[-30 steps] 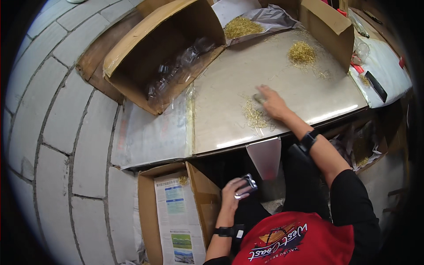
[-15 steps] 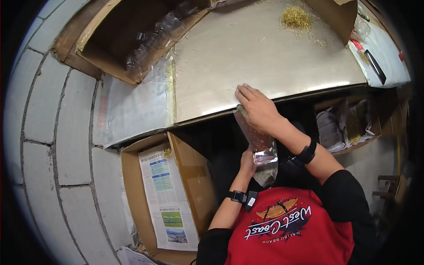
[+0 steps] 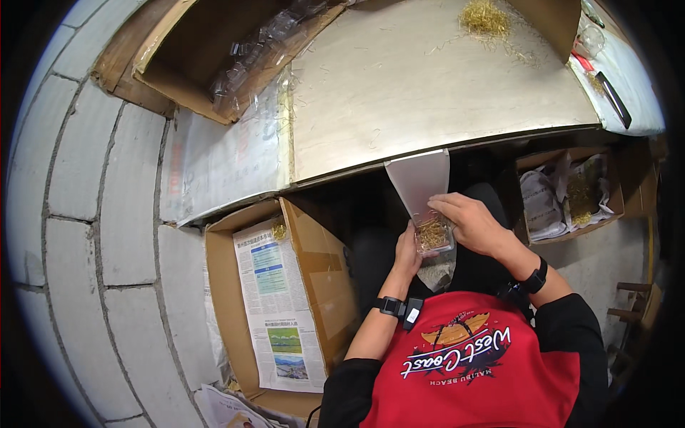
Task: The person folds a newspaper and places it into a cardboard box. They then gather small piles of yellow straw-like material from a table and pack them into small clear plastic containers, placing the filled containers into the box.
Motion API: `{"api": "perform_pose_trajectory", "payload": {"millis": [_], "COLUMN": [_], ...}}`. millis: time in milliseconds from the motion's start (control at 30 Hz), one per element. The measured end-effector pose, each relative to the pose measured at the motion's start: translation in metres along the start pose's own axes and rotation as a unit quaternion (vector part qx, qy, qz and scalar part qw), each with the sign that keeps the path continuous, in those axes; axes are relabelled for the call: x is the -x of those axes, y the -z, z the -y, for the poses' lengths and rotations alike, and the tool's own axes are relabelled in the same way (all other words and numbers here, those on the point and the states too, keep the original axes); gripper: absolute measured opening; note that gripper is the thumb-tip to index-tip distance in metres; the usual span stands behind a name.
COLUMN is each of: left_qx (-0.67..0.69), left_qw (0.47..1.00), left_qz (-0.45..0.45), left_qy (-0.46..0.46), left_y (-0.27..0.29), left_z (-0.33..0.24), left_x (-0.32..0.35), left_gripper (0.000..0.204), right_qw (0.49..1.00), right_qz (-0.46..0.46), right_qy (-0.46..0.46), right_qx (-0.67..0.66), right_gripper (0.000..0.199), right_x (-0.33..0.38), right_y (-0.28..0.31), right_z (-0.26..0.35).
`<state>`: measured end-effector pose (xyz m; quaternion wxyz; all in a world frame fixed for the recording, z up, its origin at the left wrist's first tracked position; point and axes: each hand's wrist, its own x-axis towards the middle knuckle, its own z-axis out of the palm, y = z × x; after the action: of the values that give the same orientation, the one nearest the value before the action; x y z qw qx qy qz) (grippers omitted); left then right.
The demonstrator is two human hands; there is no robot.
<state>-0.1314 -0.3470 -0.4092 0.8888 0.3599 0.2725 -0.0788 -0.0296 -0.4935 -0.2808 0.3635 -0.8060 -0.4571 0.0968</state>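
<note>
L hand (image 3: 408, 251) grips clear tub (image 3: 434, 235) below metal chute (image 3: 419, 182); R hand (image 3: 471, 222) fingers curled on rim; tub approx. full of gold bits, lid not yet on.

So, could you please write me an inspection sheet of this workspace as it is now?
Surface: pale table top, scattered gold wire bits, one pile at the far edge.
Job's things: small clear container holding gold bits, below a white chute at the table edge.
Hands: left hand holds the container; right hand fingers over its top.
Clutter: open carton with clear trays; floor box lined with newspaper; box of bags at right.
Cables: nothing seen.
Surroundings: grey block floor.
</note>
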Motion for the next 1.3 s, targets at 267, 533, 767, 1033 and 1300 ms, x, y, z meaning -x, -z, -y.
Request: {"api": "perform_pose_trajectory", "payload": {"millis": [267,533,767,1033,1300], "left_qx": [0.013,-0.064,0.023,-0.001,0.011], "left_qw": [0.998,0.993,0.999,0.997,1.000], "left_qz": [-0.061,-0.095,-0.030,-0.067,-0.016], "left_qy": [-0.016,0.014,0.031,-0.031,-0.021], "left_y": [0.008,0.037,0.044,0.049,0.036], "left_z": [0.014,0.011,0.004,0.009,-0.003], "left_x": [-0.005,-0.002,0.002,0.003,0.002], "left_gripper": [0.048,0.024,0.028,0.028,0.046], "right_qw": [0.992,0.925,0.900,0.964,0.985], "right_qz": [0.127,-0.346,-0.136,-0.047,-0.102], "right_qy": [0.010,-0.060,-0.329,-0.098,-0.087], "right_qx": [0.004,0.146,0.250,0.241,0.108], "right_gripper": [0.034,0.030,0.057,0.061,0.054], "right_x": [0.017,-0.043,-0.103,-0.142,-0.140], "right_y": [-0.056,0.134,0.225,0.056,0.063], "right_z": [-0.014,-0.117,-0.231,-0.092,-0.077]}}
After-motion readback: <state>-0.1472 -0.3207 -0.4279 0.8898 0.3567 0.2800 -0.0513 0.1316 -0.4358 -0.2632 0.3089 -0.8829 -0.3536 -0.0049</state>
